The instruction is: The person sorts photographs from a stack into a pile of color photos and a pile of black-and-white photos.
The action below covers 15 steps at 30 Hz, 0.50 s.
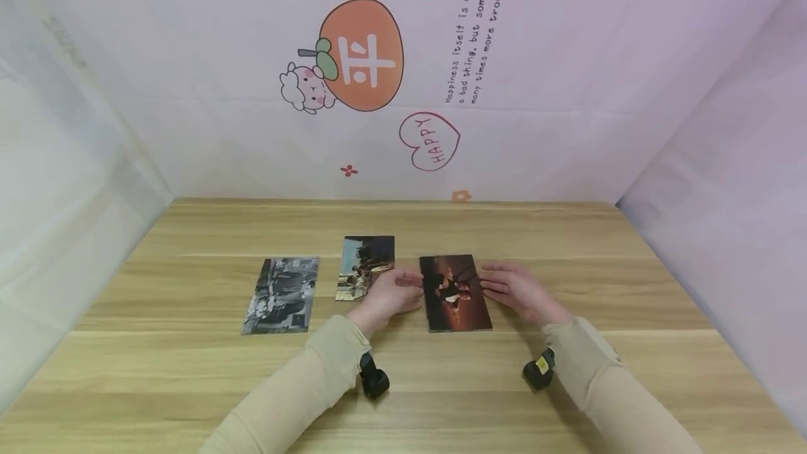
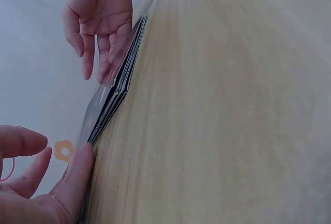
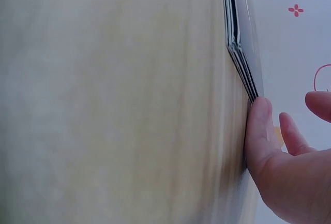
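A small stack of photo cards point(image 1: 455, 300) lies flat on the wooden table, its top picture dark with reddish-brown tones. My left hand point(image 1: 392, 294) is at the stack's left edge, fingers extended. On the opposite side, the fingertips of my right hand point(image 1: 518, 291) meet the right edge, also with loosely straight fingers. From the left wrist, the layered card edges point(image 2: 120, 87) show slightly uneven, with a little finger side right at the near corner. The right wrist view shows the same layers point(image 3: 235, 45) with my right hand point(image 3: 279, 157) against the corner.
A colour photo card point(image 1: 366, 258) lies behind my left hand, partly covered by it. Farther left is a black-and-white photo card point(image 1: 281, 295). The wooden table point(image 1: 441, 405) ends at a printed white cloth wall point(image 1: 536, 153), with cloth on both sides too.
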{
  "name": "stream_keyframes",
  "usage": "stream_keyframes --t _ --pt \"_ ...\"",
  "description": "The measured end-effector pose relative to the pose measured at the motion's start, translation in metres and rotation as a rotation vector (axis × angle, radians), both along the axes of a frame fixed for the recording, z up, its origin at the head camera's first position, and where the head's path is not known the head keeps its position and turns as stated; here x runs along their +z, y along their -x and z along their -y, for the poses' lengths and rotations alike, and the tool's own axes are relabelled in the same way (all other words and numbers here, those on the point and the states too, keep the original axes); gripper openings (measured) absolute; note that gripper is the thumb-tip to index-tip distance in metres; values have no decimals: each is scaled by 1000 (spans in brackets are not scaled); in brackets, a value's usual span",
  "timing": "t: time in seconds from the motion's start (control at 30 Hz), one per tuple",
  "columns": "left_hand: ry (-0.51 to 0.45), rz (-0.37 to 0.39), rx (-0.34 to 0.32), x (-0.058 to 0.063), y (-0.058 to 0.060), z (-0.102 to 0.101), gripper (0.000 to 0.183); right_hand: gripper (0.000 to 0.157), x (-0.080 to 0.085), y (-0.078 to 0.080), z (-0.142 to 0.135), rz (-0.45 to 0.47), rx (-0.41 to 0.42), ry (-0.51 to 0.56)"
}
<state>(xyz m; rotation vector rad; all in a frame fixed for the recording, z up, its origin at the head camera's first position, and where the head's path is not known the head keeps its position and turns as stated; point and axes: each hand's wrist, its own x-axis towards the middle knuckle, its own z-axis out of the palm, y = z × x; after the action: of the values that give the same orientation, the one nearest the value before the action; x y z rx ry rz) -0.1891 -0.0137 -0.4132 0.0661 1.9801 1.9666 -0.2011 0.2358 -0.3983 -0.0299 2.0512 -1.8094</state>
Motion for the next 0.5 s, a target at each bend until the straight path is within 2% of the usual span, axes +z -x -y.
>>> stream_keyframes --t 0.5 --pt "-21 10 17 3 0 0 29 46 1 -1 3 -17 -16 -11"
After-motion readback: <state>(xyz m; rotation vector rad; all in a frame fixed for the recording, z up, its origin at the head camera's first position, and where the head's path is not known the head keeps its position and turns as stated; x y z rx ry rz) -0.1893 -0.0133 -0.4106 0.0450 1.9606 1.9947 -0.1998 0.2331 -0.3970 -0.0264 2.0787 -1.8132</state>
